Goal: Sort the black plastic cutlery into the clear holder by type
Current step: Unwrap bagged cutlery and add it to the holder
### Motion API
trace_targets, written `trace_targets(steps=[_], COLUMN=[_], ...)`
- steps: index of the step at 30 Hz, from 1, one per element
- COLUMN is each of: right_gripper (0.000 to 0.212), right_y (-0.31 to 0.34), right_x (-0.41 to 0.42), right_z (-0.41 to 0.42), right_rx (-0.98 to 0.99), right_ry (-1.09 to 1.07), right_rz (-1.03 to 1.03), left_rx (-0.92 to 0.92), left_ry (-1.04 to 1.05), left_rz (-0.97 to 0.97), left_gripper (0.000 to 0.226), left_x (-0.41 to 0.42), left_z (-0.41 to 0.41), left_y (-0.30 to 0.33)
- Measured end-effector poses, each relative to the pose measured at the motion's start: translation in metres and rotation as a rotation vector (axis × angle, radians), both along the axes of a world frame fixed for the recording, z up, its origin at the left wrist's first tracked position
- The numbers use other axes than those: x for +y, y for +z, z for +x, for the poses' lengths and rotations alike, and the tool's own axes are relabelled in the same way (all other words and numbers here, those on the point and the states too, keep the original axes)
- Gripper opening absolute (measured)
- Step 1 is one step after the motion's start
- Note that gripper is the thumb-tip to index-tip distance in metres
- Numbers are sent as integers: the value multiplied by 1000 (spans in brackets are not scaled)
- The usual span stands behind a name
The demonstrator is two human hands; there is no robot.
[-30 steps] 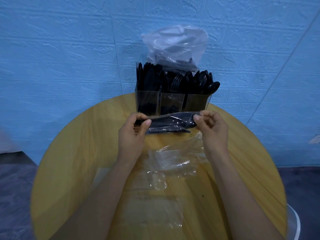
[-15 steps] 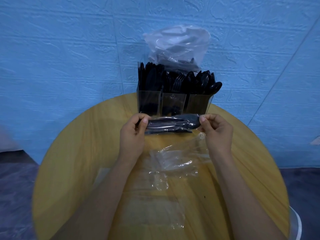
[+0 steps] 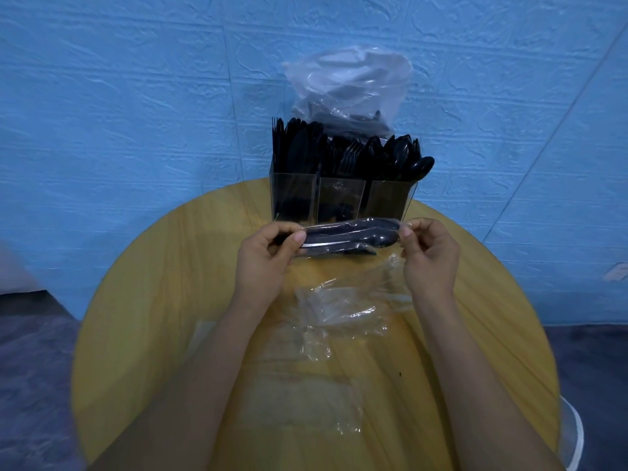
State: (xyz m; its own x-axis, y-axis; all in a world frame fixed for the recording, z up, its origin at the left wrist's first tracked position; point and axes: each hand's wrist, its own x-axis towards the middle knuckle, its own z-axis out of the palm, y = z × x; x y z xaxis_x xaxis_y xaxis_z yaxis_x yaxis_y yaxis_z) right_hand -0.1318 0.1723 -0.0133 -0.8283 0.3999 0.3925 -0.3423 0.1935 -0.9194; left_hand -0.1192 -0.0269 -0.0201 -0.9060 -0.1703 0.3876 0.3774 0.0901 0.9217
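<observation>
At twelve o'clock on the table point(image 3: 142, 300) stands the holder point(image 3: 341, 200), full of cutlery. Just before it, left hand point(image 3: 268, 263) and right hand point(image 3: 430, 258) pinch a wrapped packet point(image 3: 350, 237) by its ends.

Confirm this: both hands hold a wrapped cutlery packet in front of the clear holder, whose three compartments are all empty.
Not quite. The head view shows the clear holder full: black cutlery stands in all three compartments. The rest holds: the left hand and right hand pinch the ends of the wrapped cutlery packet in front of it.
</observation>
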Motion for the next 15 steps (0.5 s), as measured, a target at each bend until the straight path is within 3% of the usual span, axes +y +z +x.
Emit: trace_targets(steps=[7,11,15], right_gripper=[16,8,9], right_y=[8,17,19], right_x=[23,39,39], right_z=[0,7,19], right_rx=[-25,-47,-191], right_ry=[-238,-362,-298], right_rz=[-93,-33,117], left_rx=[-53,-3,20], left_ry=[89,187,301], left_rz=[142,178,320], left_gripper=[8,9,6], left_x=[-13,-18,-19], left_z=[-3,-4,-1], left_y=[14,37,55])
